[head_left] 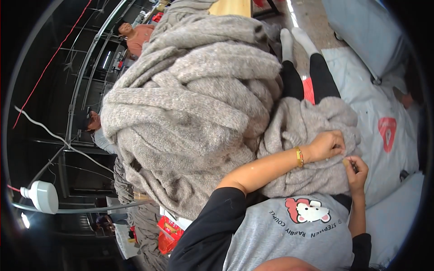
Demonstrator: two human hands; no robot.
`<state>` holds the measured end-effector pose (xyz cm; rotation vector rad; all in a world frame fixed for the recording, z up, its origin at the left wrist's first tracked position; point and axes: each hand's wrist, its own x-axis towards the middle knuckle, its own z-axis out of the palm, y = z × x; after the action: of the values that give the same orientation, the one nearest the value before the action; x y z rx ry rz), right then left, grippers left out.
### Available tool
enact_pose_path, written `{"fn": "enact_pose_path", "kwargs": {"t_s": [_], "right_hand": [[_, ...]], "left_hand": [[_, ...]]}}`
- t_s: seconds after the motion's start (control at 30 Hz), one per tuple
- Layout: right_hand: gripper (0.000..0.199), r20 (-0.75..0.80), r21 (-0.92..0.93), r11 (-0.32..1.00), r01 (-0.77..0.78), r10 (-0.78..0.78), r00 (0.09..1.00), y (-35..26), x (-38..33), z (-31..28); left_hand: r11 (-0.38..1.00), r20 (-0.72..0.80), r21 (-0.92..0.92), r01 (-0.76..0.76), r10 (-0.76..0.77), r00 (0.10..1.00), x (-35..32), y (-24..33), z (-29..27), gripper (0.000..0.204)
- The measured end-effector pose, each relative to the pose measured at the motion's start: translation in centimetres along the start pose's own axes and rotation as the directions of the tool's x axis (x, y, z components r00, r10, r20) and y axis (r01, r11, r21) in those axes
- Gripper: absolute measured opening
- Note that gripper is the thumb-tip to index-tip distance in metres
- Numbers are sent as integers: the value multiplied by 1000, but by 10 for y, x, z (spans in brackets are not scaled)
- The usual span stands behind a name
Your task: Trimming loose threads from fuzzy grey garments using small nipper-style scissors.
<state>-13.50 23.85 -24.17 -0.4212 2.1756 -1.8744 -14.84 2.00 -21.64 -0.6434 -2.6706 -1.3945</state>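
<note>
The left hand [326, 145] pinches the fuzzy grey knitted garment [307, 149] lying rumpled on the person's lap. The right hand [356, 170] pinches a small item, too tiny to identify, beside it. A bulky knit pile [190, 113] rises left.

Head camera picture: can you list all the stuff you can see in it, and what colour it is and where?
knitted garments pile: one big heap, grey-beige, centre, beside the person
knitted piece: one, grey-beige, on the lap, under both hands
white sacks: several, white, right side
red packet: one, red, bottom centre near the pile
lamp: one, white, lower left
other people: two, far left, behind the pile
bangle: one, gold, on the left wrist
legs: two, black trousers, white socks, stretched out at the top
left hand: pinching the knitted piece
right hand: pinching the piece's edge; whether it holds something small is unclear
</note>
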Motion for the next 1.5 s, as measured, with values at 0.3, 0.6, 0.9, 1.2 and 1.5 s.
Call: {"fn": "enact_pose_path", "kwargs": {"t_s": [0.3,0.6,0.9,1.2,1.5], "right_hand": [[4,-11,119,992,-34,36,999,6,4,5],[4,-41,116,993,-26,31,999,10,8,8],[7,18,148,984,-103,102,995,11,8,2],[6,-46,172,984,-46,54,997,14,8,6],[6,-29,168,983,-70,76,997,12,10,6]], "left_hand": [[949,92,-259,178,-160,983,5,-15,-3,12],[928,90,-312,201,-182,979,5,-19,0,15],[781,186,-554,290,-224,957,4,-29,2,14],[705,268,-607,368,-254,929,4,-31,2,11],[629,278,-665,403,-292,915,6,-18,-5,12]]}}
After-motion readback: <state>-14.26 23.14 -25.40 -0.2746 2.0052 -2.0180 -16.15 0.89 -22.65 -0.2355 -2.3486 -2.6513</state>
